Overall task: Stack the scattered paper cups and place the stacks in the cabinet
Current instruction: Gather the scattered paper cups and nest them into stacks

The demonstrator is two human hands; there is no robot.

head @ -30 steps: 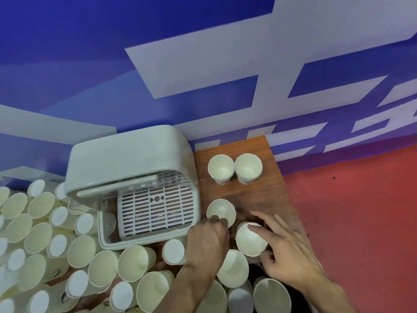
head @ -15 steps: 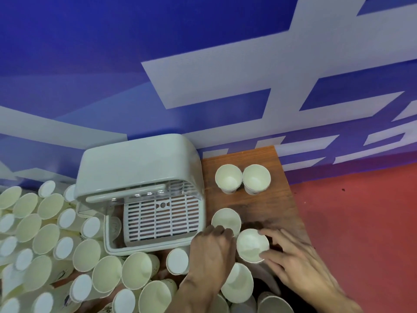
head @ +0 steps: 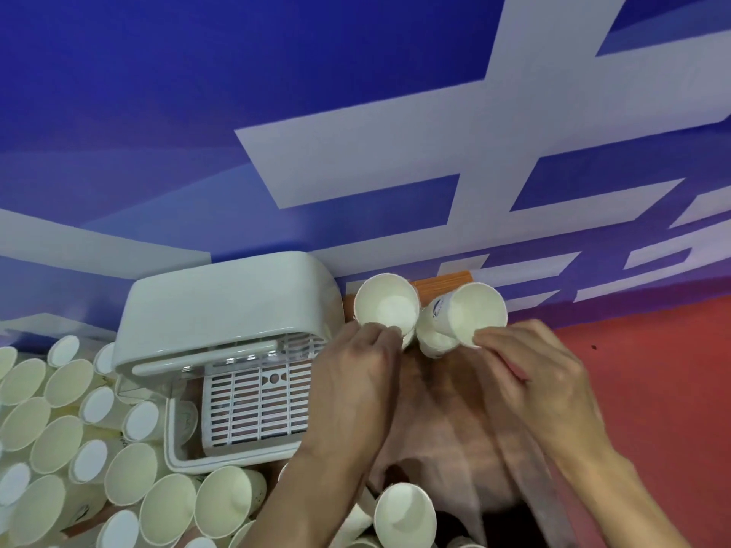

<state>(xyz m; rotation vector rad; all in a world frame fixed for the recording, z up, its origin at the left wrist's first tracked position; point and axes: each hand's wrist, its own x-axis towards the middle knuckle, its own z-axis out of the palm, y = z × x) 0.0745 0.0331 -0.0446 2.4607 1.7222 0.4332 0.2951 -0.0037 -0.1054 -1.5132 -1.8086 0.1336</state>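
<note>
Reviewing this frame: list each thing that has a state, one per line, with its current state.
Left hand: gripping a paper cup at its rim.
Right hand: gripping a paper cup at its rim.
Left cup: lifted, mouth toward the camera, empty.
Right cup: lifted, tilted, empty, another cup beneath it.
Cabinet: lid raised, slotted tray bare.
Loose cups: scattered, unstacked, many on their sides.

A brown wooden desk is standing against the blue-and-white wall, beside a red floor. A white plastic cabinet with its lid raised and a slotted rack inside is sitting on the desk. White paper cups are lying crowded over the desk, left of and in front of the cabinet.
</note>
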